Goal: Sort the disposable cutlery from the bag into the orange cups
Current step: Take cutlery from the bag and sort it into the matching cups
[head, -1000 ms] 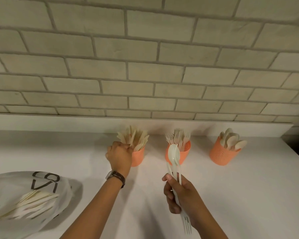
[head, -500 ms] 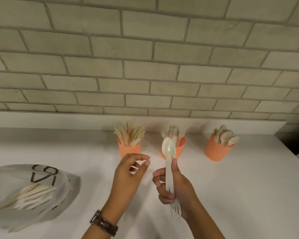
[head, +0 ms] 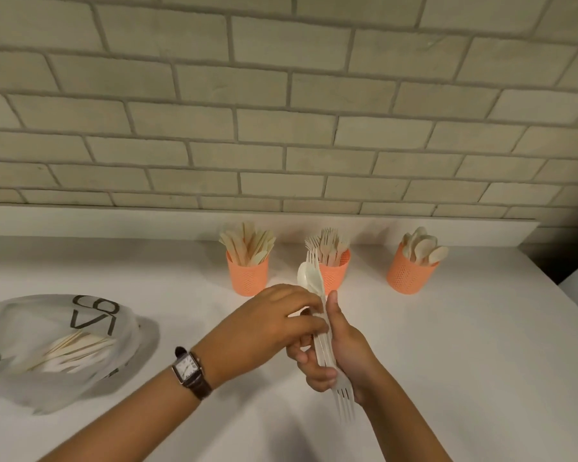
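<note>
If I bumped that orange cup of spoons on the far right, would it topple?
Possibly. The spoon cup looks like perforated plastic, so probably light. Its spoons stick out above the rim and lean sideways, so it may be top-heavy.

3 orange cups, 1 bag, 1 white cutlery bundle.
Cups stand in a row at 12 o'clock with knives, forks, spoons; bundle near-upright at 6; bag slumps at 9, cutlery inside.
</note>
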The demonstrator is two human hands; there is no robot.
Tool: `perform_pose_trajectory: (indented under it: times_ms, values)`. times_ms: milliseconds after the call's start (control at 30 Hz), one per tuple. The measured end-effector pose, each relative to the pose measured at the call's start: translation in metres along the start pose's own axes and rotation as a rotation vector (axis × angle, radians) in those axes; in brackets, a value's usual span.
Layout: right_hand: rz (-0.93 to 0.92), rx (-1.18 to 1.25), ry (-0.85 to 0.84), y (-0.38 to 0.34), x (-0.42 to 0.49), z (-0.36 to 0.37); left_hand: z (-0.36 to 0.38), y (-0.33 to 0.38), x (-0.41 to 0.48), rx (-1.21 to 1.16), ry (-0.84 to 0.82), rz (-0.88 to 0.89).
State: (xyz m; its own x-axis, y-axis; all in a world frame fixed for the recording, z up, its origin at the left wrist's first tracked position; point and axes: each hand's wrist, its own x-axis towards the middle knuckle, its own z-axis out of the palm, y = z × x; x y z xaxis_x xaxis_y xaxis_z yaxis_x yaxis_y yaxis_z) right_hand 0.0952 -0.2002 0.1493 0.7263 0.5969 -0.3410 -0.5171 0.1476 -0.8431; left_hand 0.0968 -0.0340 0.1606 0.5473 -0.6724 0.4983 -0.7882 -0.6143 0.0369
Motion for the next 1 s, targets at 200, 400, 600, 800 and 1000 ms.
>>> perform_pose_trajectory:
  times_ms: [200,400,600,800,1000]
  values:
    - [0.016,-0.008,0.013,0.003,-0.003,0.001,-0.010,-0.006,0.007,0.137,-0.086,0.248]
    - [-0.011,0.065,0.103,0.008,0.002,0.003,-0.010,-0.005,0.011,0.239,-0.144,0.366]
    - [-0.173,-0.098,0.128,0.007,-0.002,-0.003,0.003,-0.007,-0.003,0.181,-0.103,0.285]
    - [-0.293,-0.264,0.465,0.012,0.004,-0.008,0.000,0.029,-0.004,-0.767,0.302,-0.736]
    - [-0.494,-0.524,0.757,0.021,0.009,-0.002,0.034,0.056,0.010,-1.199,0.452,-1.317]
